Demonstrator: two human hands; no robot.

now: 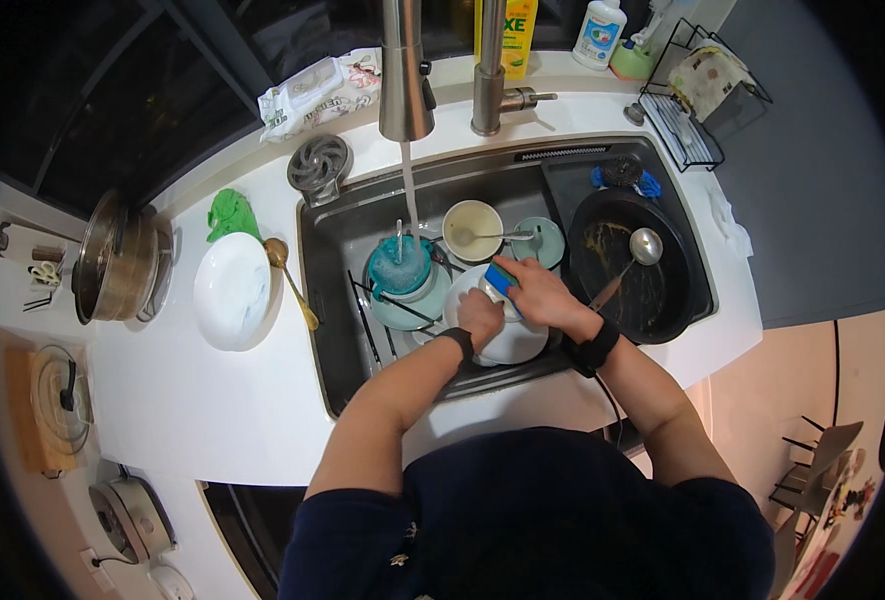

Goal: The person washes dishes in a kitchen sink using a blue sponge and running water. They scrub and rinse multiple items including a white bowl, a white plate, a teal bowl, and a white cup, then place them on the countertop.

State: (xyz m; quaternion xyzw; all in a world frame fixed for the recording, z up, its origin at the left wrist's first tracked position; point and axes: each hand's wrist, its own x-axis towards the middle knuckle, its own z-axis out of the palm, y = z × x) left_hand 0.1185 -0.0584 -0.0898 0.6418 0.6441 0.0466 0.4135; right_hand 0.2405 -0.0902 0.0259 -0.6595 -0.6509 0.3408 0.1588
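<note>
Over the sink my left hand (481, 316) grips a small white dish (512, 310), partly hidden by my fingers. My right hand (540, 291) presses a blue and green sponge (500, 277) on that dish. Beneath both hands lies a white plate (521, 346). Left of them, water runs from the faucet (405, 90) into a teal bowl (400, 268) stacked on pale dishes. Behind my hands are a cream bowl (472, 219) with a spoon and a pale green bowl (549, 241). A ladle (646, 246) rests in the black pan (667, 300) at the right.
The sink's rim (315, 300) surrounds the dishes. On the left counter are a white bowl (231, 292), a golden spoon (292, 285), a green cloth (232, 215) and a steel pot (116, 262). A black wire rack (686, 139) stands at the back right, near a white bottle (600, 34).
</note>
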